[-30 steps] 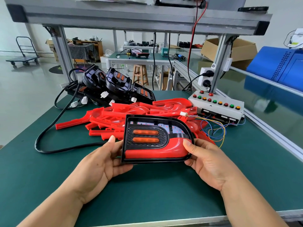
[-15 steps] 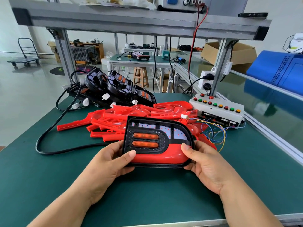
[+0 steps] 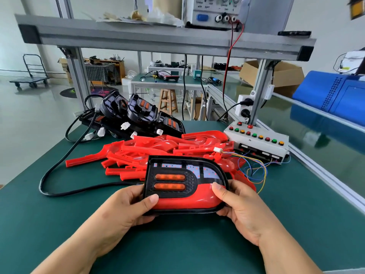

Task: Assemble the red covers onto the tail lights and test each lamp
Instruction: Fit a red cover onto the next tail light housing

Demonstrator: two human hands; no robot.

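I hold a black tail light (image 3: 173,180) with two orange lenses just above the green table. A red cover (image 3: 187,200) sits on its lower part. My left hand (image 3: 120,212) grips its left edge, thumb on the red cover. My right hand (image 3: 241,210) grips the right end, thumb pressed on the cover. A pile of loose red covers (image 3: 158,149) lies behind it. Several bare black tail lights (image 3: 138,113) with white plugs are stacked at the back left. The white test box (image 3: 258,139) with coloured buttons stands at the right, its white connector (image 3: 217,149) lying on the red pile.
A thick black cable (image 3: 65,155) loops over the table's left side. Coloured wires (image 3: 252,167) trail from the test box. An aluminium frame post (image 3: 260,89) with sockets rises behind the box. A power supply (image 3: 215,10) sits on the overhead shelf. A blue cover (image 3: 331,95) lies far right.
My left thumb has come up onto the red cover and my right hand has closed further round the lamp's right end. The lamp sits slightly lower and my view has tilted upward.
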